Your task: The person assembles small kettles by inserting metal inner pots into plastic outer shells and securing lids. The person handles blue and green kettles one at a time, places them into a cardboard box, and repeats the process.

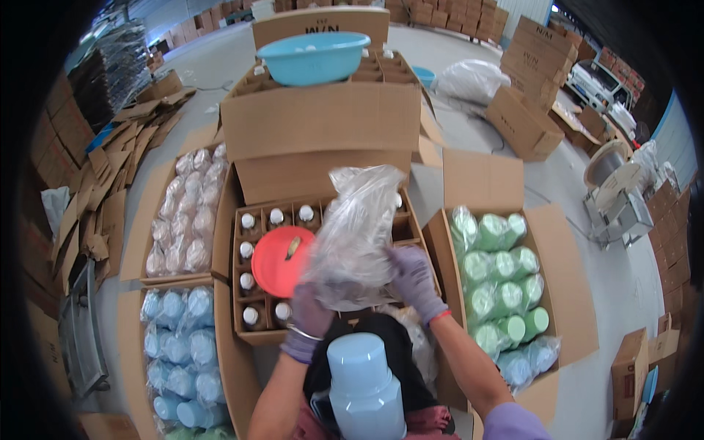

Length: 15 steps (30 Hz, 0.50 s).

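Note:
In my gloved left hand [314, 308] and gloved right hand [416, 279] is a crinkled clear plastic bag [356, 227], gripped near its lower end, one hand on each side. The bag looks slightly blurred. Below my hands, in my lap, a light blue faceted plastic container [365, 389] stands with its narrower part toward the bag. Behind the bag sits an open carton [257, 337] with cardboard dividers and white-capped bottles [276, 215]. A red round dish [275, 260] rests on that carton, holding a small dark object I cannot make out.
At left are cartons of bagged pinkish containers [187, 198] and bagged blue containers [180, 345]. Bagged green containers [506, 271] fill a carton at right. A blue basin [315, 59] rests on another divided carton ahead. Flattened cardboard [110, 176] lies far left; a metal machine [620, 198] stands far right.

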Tool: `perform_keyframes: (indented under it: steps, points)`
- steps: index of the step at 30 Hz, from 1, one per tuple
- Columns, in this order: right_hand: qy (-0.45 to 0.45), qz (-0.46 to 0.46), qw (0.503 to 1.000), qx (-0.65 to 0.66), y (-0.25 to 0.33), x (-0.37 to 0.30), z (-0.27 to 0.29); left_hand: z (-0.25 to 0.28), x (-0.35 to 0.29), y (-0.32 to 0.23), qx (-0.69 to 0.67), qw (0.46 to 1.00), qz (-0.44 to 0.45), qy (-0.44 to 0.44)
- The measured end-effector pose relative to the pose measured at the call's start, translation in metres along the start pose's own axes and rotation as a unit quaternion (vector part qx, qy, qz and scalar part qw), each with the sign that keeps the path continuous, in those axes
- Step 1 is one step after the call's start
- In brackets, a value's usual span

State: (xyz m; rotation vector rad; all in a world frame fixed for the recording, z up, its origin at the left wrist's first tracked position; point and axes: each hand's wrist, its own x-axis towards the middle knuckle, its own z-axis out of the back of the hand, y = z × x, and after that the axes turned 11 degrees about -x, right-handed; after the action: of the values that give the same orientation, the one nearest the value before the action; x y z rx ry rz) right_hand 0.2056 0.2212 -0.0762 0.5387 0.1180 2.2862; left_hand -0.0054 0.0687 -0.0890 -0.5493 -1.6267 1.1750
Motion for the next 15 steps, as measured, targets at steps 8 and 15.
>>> perform_keyframes:
  steps: [8, 15]
  points:
    - [-0.107, -0.115, 0.943, 0.294, 0.087, -0.147, 0.030, 0.083, -0.164, -0.081, 0.107, 0.931, 0.346, 0.046]
    - [0.025, 0.041, 0.977, 0.209, 0.094, -0.261, 0.055, 0.101, -0.276, -0.082, -0.052, 0.912, 0.398, -0.086]
